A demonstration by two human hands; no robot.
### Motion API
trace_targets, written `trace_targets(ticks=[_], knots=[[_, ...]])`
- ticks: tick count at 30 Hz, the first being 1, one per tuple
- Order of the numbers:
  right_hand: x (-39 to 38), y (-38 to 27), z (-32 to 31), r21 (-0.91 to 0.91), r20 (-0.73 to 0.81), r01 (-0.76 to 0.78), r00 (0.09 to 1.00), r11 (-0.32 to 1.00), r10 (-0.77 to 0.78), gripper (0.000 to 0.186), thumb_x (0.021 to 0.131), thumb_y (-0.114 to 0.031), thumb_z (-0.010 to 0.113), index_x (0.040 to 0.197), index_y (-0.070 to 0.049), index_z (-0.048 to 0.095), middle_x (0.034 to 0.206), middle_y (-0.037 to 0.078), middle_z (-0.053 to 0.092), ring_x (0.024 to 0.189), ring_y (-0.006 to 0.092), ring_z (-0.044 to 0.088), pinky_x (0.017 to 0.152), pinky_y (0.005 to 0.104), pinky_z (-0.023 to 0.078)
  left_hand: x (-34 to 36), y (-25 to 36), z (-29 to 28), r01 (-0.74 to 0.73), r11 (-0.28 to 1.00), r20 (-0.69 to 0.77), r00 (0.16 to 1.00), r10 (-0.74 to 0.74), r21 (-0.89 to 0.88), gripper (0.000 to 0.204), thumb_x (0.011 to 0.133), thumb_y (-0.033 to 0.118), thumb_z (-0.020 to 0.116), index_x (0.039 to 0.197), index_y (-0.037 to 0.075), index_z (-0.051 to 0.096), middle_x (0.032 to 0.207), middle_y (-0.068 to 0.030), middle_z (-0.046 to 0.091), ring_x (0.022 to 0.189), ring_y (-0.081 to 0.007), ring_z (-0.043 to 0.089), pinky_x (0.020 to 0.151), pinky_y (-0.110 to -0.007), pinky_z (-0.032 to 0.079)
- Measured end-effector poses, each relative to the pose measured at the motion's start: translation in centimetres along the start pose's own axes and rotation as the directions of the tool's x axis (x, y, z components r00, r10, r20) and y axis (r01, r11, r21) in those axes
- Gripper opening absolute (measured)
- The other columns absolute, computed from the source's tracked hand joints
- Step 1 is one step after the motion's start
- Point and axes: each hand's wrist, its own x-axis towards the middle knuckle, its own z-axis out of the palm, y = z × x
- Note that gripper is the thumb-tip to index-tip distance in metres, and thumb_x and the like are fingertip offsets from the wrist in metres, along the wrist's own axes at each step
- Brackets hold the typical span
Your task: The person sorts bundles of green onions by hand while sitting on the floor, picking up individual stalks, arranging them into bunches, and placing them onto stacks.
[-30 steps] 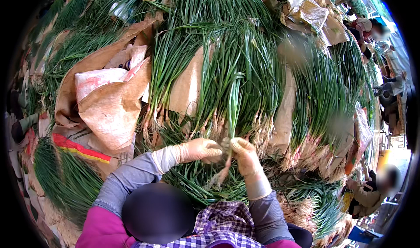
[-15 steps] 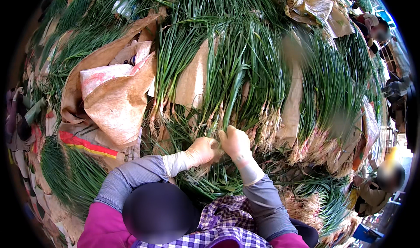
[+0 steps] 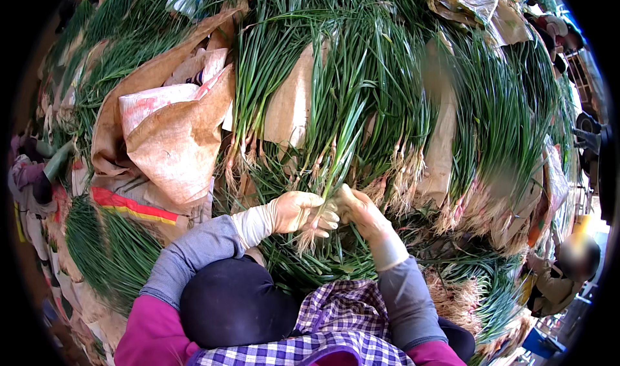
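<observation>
A spring onion (image 3: 330,184) slants between my hands, its green leaves pointing away and its pale roots hanging low. My gloved left hand (image 3: 294,212) holds it near the root end, thumb on top and fingers behind the stalk. Close beside the stalk, my gloved right hand (image 3: 365,216) has its fingers curled in; whatever they pinch is hidden. Just beyond both hands lie bunches of spring onions (image 3: 387,101), with roots toward me. Loose green leaves (image 3: 310,262) are heaped beneath my hands.
A crumpled brown sack (image 3: 177,146) lies to the left, near another spring onion pile (image 3: 106,250). Root ends of a bundle (image 3: 455,295) show at lower right. Other people sit at the right edge (image 3: 562,275) and left edge (image 3: 39,175).
My hands have moved slightly apart, and the left fingers have opened out behind the stalk. The spring onion's root end now shows between them. The view has shifted slightly.
</observation>
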Motion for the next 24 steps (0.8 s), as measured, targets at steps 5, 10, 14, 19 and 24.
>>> trace_targets(ticks=[5,10,14,19,24], knots=[[3.2,1.1,3.3,0.096,-0.345,0.296,0.906,0.951,-0.247,0.012,0.088,-0.013,0.060,0.090,-0.001,0.061,0.077,0.000,0.060,0.062,0.0085,0.050,0.059,0.0232,0.041,0.0,-0.1,0.6,-0.044,0.999,-0.100,0.994,0.045,0.005,0.023,0.096,0.025,0.040,0.096,0.003,0.050,0.065,0.0030,0.038,0.052,-0.0083,0.035,0.049,-0.022,0.035],[2.0,-0.3,-1.1,-0.538,-0.340,-0.076,0.931,0.839,-0.135,0.021,0.090,-0.020,0.055,0.086,0.000,0.062,0.077,0.009,0.064,0.064,0.0144,0.058,0.061,0.0269,0.047,-2.2,0.2,3.9,-0.044,0.997,-0.037,0.998,0.047,0.060,0.023,0.096,0.026,0.041,0.095,0.004,0.050,0.062,0.0046,0.039,0.046,-0.0048,0.031,0.040,-0.018,0.029],[-0.7,-1.3,-5.7,-0.930,-0.153,0.067,0.823,0.361,-0.547,0.040,0.085,-0.036,0.060,0.096,0.003,0.061,0.080,0.012,0.063,0.075,0.0237,0.061,0.072,0.0362,0.050,-4.8,2.8,2.3,-0.151,0.988,-0.198,0.969,0.144,-0.020,0.039,0.097,0.035,0.035,0.104,0.000,0.052,0.058,0.0054,0.038,0.045,-0.0041,0.032,0.038,-0.019,0.030],[3.9,-7.6,-12.0,-0.804,-0.594,-0.297,0.403,0.515,-0.696,0.084,0.077,-0.044,0.067,0.134,0.002,0.027,0.113,0.023,0.052,0.096,0.0313,0.057,0.086,0.0400,0.048,-10.6,5.1,4.6,-0.442,0.885,0.085,0.897,0.434,0.143,0.039,0.097,0.029,0.037,0.109,-0.006,0.049,0.059,0.0048,0.042,0.041,-0.0012,0.034,0.033,-0.015,0.028],[7.4,-10.1,-10.1,-0.748,-0.663,-0.462,0.525,0.476,-0.533,0.086,0.082,-0.029,0.064,0.141,0.000,0.008,0.117,0.024,0.047,0.098,0.0307,0.057,0.081,0.0401,0.052,-19.4,6.3,9.2,-0.766,0.640,0.373,0.579,0.725,-0.056,0.022,0.097,0.024,0.035,0.098,0.003,0.042,0.055,0.0014,0.045,0.038,-0.0043,0.036,0.032,-0.019,0.029]])
